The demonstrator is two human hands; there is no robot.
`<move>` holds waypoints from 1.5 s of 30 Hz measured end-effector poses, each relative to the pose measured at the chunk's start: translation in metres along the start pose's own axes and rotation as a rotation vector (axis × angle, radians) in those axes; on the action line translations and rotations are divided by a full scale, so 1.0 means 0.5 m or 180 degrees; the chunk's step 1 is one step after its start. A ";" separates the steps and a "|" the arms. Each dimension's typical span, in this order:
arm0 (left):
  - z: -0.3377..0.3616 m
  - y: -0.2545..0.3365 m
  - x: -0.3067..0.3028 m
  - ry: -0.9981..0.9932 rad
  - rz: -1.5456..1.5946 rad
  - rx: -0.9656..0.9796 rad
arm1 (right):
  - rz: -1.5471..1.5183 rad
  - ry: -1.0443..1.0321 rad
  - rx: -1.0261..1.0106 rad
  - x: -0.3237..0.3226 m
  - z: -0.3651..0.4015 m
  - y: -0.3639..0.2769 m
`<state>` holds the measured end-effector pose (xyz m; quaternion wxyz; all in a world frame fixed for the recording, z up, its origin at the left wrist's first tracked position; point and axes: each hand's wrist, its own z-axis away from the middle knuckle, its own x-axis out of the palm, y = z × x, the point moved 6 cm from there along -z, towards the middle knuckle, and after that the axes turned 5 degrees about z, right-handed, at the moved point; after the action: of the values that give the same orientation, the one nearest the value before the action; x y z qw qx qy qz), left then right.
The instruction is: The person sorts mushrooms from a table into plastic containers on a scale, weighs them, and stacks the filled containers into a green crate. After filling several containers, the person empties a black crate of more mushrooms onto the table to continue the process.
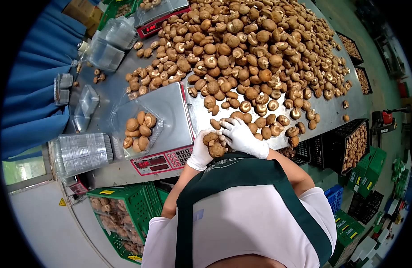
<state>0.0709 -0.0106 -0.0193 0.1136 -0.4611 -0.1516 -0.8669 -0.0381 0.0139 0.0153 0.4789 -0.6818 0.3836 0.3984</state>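
Observation:
My left hand (pixel 200 152), in a white glove, is closed around a few brown shiitake mushrooms (pixel 216 148) just in front of the apron. From the right, my gloved right hand (pixel 244 138) reaches over to them, its fingers bent, with a mushroom (pixel 215 124) at the fingertips. Part of the grip is hidden by the fingers. To the left, a clear plastic tray (pixel 157 134) with several mushrooms (pixel 139 129) rests on a scale (pixel 172 105) with a red-framed display and keypad. A large heap of loose mushrooms (pixel 259 49) covers the metal table (pixel 201 109) beyond my hands.
Stacked clear trays (pixel 83 154) stand at the table's left edge, with more plastic trays (pixel 110 44) further back. A second scale (pixel 163 22) is at the far left. Green crates (pixel 125 210) are below left; black crates (pixel 353 147) of mushrooms stand to the right.

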 end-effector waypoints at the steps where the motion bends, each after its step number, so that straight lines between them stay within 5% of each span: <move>1: 0.002 0.000 0.001 0.0011 0.0017 -0.0009 | -0.0005 -0.0005 0.0003 0.001 0.004 0.006; 4: 0.005 0.002 0.004 0.0027 -0.0090 0.0029 | -0.1198 -0.0008 0.0184 -0.011 -0.009 0.036; 9: 0.000 0.003 0.011 -0.0103 -0.0083 0.0122 | -0.0458 0.0163 0.0991 -0.044 -0.133 0.134; 11: 0.001 0.003 0.024 -0.0197 0.0068 0.0002 | -0.0004 0.0485 0.0488 -0.037 -0.197 0.145; 15: -0.007 0.009 0.013 -0.0183 -0.0191 0.0095 | 0.1083 -0.0007 0.0086 0.037 -0.250 0.144; 18: 0.005 0.014 0.031 -0.0316 -0.0114 0.0134 | 0.0034 -0.0233 0.0282 0.016 -0.244 0.159; 21: 0.008 0.018 0.048 -0.0578 0.0195 0.0233 | -0.1964 -0.0771 0.1407 -0.039 -0.181 0.146; 25: -0.006 0.021 0.052 -0.0961 0.0441 0.0215 | -0.2611 -0.1337 0.0646 -0.079 -0.109 0.109; 28: -0.012 0.007 0.061 -0.0473 0.0063 0.0114 | -0.1869 -0.0766 0.1295 -0.093 -0.110 0.160; 31: -0.004 0.011 0.076 -0.0920 0.0091 0.0075 | -0.0200 -0.0390 0.0964 -0.076 -0.146 0.177; 33: -0.001 0.008 0.073 -0.1059 0.0476 -0.0049 | 0.0180 0.0176 0.0194 -0.031 -0.177 0.163; 37: 0.017 0.015 0.082 -0.1291 0.0672 0.0053 | 0.1032 -0.0080 0.0139 0.072 -0.222 0.147; 41: 0.018 0.024 0.053 -0.1167 0.0410 0.0339 | 0.0576 -0.1005 0.0545 0.070 -0.237 0.161; 43: 0.014 0.031 0.024 -0.0621 0.0311 0.0619 | 0.0174 -0.1578 0.0608 0.054 -0.235 0.161; 45: 0.015 0.032 0.030 -0.0561 0.0264 0.0715 | 0.0350 -0.1169 0.0662 0.021 -0.254 0.146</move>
<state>0.0737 -0.0237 -0.0001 0.1865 -0.5257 -0.2378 -0.7952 -0.0776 -0.1274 0.0091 0.5860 -0.5227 0.3656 0.4997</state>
